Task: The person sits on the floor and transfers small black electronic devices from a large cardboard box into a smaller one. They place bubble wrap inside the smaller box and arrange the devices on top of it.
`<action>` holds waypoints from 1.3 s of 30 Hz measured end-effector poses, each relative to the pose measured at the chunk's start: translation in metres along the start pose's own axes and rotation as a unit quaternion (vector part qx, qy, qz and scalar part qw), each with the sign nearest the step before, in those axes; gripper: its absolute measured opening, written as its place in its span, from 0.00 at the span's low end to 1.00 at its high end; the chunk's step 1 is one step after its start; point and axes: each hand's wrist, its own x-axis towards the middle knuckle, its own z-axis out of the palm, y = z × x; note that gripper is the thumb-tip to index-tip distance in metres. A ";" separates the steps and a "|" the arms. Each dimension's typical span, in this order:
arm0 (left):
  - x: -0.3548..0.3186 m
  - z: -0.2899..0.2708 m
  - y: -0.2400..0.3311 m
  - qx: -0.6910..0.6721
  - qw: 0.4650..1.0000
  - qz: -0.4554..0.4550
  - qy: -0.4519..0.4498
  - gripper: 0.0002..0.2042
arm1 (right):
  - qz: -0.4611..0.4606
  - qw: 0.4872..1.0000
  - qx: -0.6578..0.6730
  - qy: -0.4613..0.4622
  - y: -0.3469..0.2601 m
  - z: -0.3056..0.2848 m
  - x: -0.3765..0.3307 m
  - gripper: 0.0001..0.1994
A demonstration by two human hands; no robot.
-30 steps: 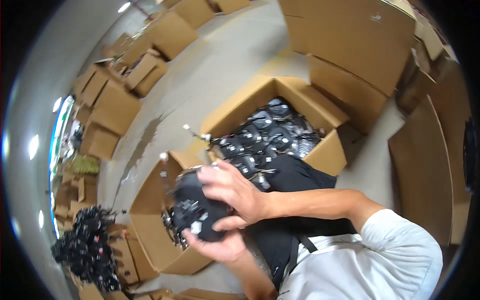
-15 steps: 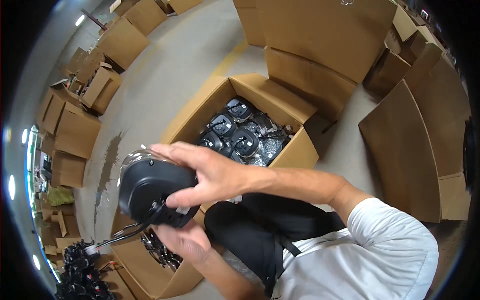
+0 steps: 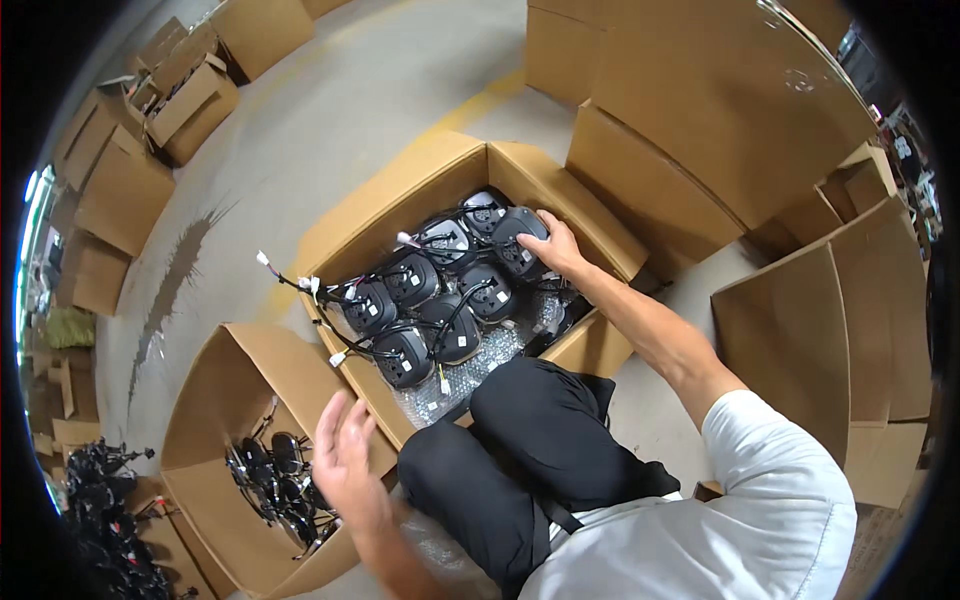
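the person's two hands have parted. the right hand (image 3: 558, 246) is down in the open carton (image 3: 380, 212), closed around the edge of a black unit (image 3: 517, 258), with the thumb on its upper face and the fingers over its far side. that unit sits at the upper right of the layer, close to the carton's right wall and next to the other black units (image 3: 410, 280), seven of which can be made out. it seems to be settled in the layer, though not yet let go.

the left hand (image 3: 348, 455) holds nothing: its fingers are loosely spread, a little blurred, over the near edge of the smaller carton (image 3: 215, 450), where black parts (image 3: 262, 465) lie in a heap.

half a second ago both hands gripped a black unit out in front of the body, its cable trailing left; probably this same one. where it now sits, mostly bubble wrap (image 3: 500, 345) showed then. the smaller carton's inside, largely hidden behind the hands in that frame, is now in plain view.
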 end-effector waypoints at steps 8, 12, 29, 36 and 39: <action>-0.042 -0.180 0.038 0.152 0.962 -0.011 0.226 0.20 | 0.038 0.965 -0.206 -0.156 -0.043 0.038 -0.026 0.17; 0.007 -0.260 0.016 0.098 0.966 -0.049 0.235 0.19 | -0.096 0.936 -0.278 -0.194 -0.006 0.012 -0.034 0.29; 0.152 -0.424 -0.304 0.793 0.579 0.012 -0.191 0.22 | -0.149 0.952 -0.251 -0.095 -0.051 -0.012 -0.142 0.10; 0.154 -0.418 -0.376 0.846 0.501 -0.038 -0.182 0.15 | -0.084 0.958 -0.251 -0.111 -0.067 -0.002 -0.144 0.11; 0.138 -0.427 -0.357 0.829 0.486 -0.049 -0.273 0.12 | -0.079 0.959 -0.255 -0.100 -0.072 -0.004 -0.146 0.11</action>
